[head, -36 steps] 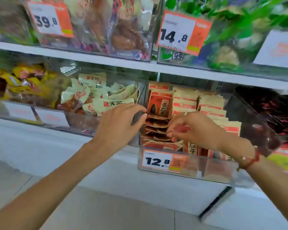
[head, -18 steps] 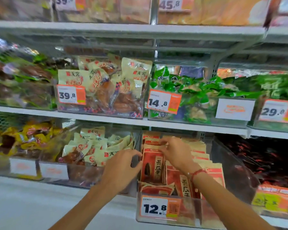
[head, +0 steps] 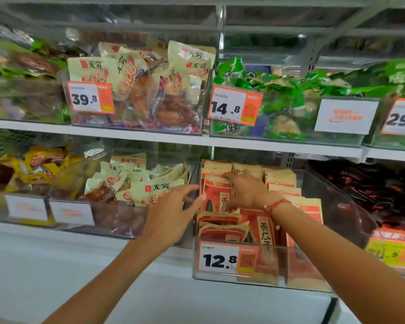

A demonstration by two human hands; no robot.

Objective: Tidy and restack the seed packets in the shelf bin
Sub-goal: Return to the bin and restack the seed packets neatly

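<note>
The shelf (head: 150,136) carried a row of clear bins; the seed packets (head: 278,183) sat in the bin (head: 332,206) on the lower tier, right of centre. The restacking looked midway. The right hand (head: 246,190) pressed flat on the upright packets, fingers straight. The left hand (head: 173,211) hovered spread, gripping nothing. Next, I'd guess, the slumped front packets (head: 220,226) needed standing up.

One head-worn view looks forward and slightly down at the clear shelf bin (head: 337,206) from close in front, near enough that both forearms reach up from the lower edge toward it.
</note>
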